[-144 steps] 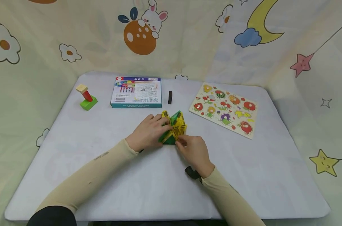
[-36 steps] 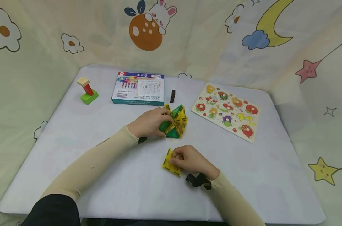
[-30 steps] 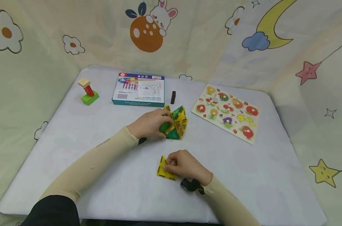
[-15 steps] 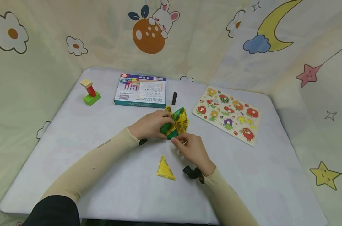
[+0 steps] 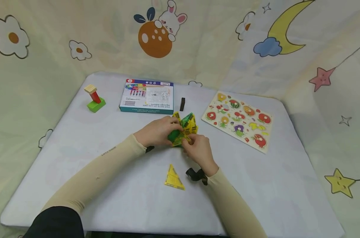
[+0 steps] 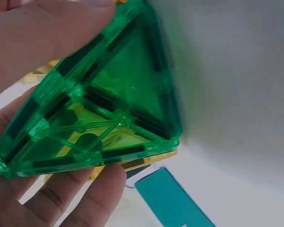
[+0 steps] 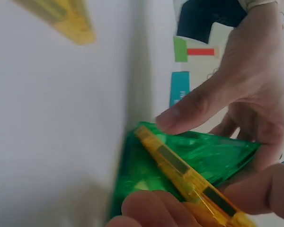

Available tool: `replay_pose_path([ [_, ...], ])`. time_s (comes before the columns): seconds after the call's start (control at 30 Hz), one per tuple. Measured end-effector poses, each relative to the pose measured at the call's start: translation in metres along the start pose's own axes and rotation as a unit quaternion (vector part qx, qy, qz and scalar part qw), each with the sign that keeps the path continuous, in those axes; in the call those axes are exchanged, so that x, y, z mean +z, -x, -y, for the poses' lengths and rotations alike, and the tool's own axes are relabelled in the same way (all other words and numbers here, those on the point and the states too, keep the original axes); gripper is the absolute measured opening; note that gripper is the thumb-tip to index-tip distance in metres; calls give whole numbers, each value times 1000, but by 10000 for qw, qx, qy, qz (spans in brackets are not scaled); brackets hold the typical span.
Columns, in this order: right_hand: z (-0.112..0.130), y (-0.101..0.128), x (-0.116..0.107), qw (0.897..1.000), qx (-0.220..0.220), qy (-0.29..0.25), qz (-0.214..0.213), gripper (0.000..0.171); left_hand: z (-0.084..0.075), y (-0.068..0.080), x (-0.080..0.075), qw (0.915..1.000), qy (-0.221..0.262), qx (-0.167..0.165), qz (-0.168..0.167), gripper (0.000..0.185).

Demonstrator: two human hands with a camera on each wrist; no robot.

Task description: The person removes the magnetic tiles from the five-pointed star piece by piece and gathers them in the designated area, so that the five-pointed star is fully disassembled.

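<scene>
In the head view, my left hand (image 5: 159,130) grips a cluster of green and yellow magnetic tiles (image 5: 190,124) near the table's middle. Its thumb and fingers lie around a green triangular tile (image 6: 132,75) in the left wrist view. From the right, my right hand (image 5: 200,148) pinches a yellow magnetic tile (image 7: 182,172), seen edge-on in the right wrist view and angled across the green tiles. Part of that tile is hidden by the fingers. A loose yellow triangular tile (image 5: 174,178) lies flat on the table in front of both hands.
Behind the hands are a flat teal-and-white box (image 5: 147,97) and a small dark block (image 5: 182,104). A fruit puzzle board (image 5: 237,120) lies to the right. At the back left stand stacked green, red and plain blocks (image 5: 96,104) on the white table (image 5: 123,198).
My right hand carries a yellow triangular tile away from the cluster, sets it down nearer the front edge, then returns and pinches another yellow tile. The left hand stays on the cluster.
</scene>
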State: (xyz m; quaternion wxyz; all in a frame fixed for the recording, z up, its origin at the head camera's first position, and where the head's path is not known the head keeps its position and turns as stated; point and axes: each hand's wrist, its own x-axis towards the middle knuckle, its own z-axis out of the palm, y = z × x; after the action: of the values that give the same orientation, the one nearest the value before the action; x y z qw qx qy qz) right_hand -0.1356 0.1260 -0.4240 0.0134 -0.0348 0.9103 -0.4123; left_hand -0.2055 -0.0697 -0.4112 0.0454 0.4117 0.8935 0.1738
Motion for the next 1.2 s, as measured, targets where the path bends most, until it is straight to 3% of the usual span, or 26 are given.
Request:
replay_pose_path([
  [0.17,-5,3,1,9997,189,-130,-130,20,-1,1,-3,9999,-75,-69,61,61],
  [0.57,-7,6,7,9974,5,-502,-512,22,-4,0,-4,9995,-195,-197,120,58],
  [0.77,-6,7,4,9974,181,-612,-332,20,-4,-1,-4,9992,-295,-248,42,55],
  [0.97,-7,13,-6,9990,156,-391,-135,17,-1,-2,-2,9990,-260,-352,54,55],
  [1.2,-18,25,-21,9981,-74,143,588,16,0,0,-1,9990,-91,-436,100,59],
])
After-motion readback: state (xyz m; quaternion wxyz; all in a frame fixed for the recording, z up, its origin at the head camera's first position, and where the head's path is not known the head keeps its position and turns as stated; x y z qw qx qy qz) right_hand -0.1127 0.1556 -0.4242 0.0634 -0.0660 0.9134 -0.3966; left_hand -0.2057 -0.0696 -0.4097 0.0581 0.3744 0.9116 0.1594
